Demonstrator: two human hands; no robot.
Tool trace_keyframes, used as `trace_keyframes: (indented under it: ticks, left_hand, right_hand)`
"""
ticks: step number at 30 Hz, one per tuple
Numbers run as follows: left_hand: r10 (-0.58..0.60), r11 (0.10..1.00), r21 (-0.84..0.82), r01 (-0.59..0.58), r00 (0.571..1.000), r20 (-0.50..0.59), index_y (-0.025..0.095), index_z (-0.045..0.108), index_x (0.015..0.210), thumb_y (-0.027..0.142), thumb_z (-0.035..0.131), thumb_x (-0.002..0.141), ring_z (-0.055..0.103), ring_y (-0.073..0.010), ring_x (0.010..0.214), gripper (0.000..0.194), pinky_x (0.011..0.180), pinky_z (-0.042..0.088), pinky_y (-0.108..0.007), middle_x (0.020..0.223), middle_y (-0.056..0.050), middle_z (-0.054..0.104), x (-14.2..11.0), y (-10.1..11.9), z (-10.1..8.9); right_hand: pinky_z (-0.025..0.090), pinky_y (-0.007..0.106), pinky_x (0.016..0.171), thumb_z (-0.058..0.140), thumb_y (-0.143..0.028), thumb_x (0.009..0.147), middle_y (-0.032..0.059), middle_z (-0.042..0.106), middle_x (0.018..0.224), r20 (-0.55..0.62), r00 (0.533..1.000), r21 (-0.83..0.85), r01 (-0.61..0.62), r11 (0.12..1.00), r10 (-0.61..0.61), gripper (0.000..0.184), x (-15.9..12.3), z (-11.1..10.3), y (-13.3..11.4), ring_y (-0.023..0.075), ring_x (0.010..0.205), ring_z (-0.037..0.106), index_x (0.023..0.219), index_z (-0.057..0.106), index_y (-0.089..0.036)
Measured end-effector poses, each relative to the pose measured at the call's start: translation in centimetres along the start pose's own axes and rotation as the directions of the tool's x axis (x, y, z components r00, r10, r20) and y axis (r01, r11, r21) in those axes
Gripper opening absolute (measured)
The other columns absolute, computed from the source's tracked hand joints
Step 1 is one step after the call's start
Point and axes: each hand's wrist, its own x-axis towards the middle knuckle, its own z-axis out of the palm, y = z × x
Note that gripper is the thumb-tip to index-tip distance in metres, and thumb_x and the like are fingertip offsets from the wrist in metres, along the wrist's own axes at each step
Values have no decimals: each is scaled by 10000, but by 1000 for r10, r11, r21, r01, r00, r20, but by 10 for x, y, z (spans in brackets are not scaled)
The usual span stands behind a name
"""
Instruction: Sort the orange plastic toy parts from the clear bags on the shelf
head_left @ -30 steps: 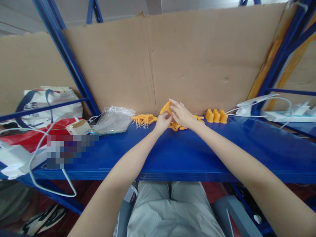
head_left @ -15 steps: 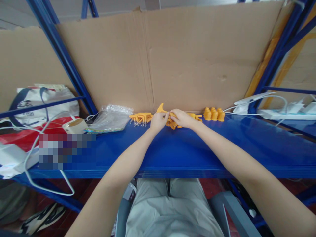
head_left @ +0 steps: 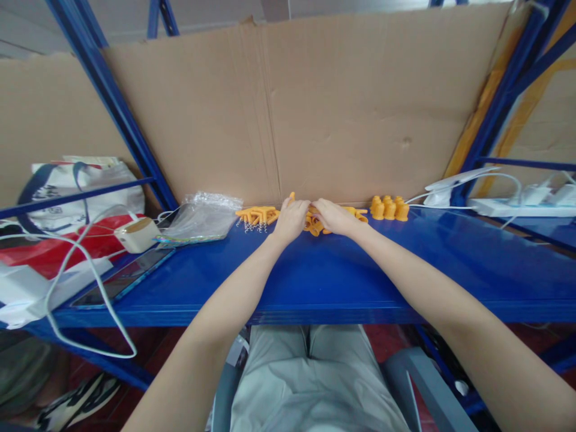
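My left hand [head_left: 291,221] is closed around a yellow corkscrew [head_left: 292,196], whose handle tip pokes up above the fingers; its spiral is hidden. Close beside it, my right hand [head_left: 335,217] has its fingers pinched on a yellow plastic part, mostly covered by the fingertips. Beneath and between the hands lie loose hollow yellow plastic pieces [head_left: 315,227]. Left of my left hand, several yellow corkscrews [head_left: 257,215] lie in a row with metal spirals toward me. To the right, several yellow plastic caps [head_left: 389,209] stand upright in a tight group.
A clear plastic bag [head_left: 202,216] lies on the blue shelf [head_left: 333,282], left of the corkscrews. Farther left are a phone [head_left: 126,277], a white charger [head_left: 136,234] and looping cables. Cardboard [head_left: 360,108] walls the back. A power strip [head_left: 517,207] sits at right.
The corkscrew handle has tilted and dropped behind my left fingers, so less of it shows. My left hand has turned over it; my right hand has barely moved.
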Motion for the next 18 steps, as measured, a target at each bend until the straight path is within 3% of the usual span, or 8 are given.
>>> trace_keyframes:
  ticks: [8, 18]
  left_hand:
    - [13, 999, -31, -12, 999, 51, 198, 634, 1004, 92, 464, 854, 673, -242, 1010, 250, 1236, 153, -574, 982, -71, 723, 0, -3, -3]
    - [34, 997, -78, -28, 997, 72, 208, 605, 862, 110, 465, 840, 679, -229, 876, 173, 1211, 221, -583, 832, -44, 697, 4, -8, -7]
  right_hand:
    - [476, 406, 885, 444, -187, 980, 157, 640, 1079, 6, 999, -100, 49, 994, -48, 257, -4, -2, 0, 261, 1025, 598, 1184, 576, -106]
    - [392, 469, 1018, 458, -136, 946, 122, 670, 1067, -23, 995, -170, 87, 982, -93, 272, 1, -2, 0, 261, 1041, 587, 1174, 606, -156]
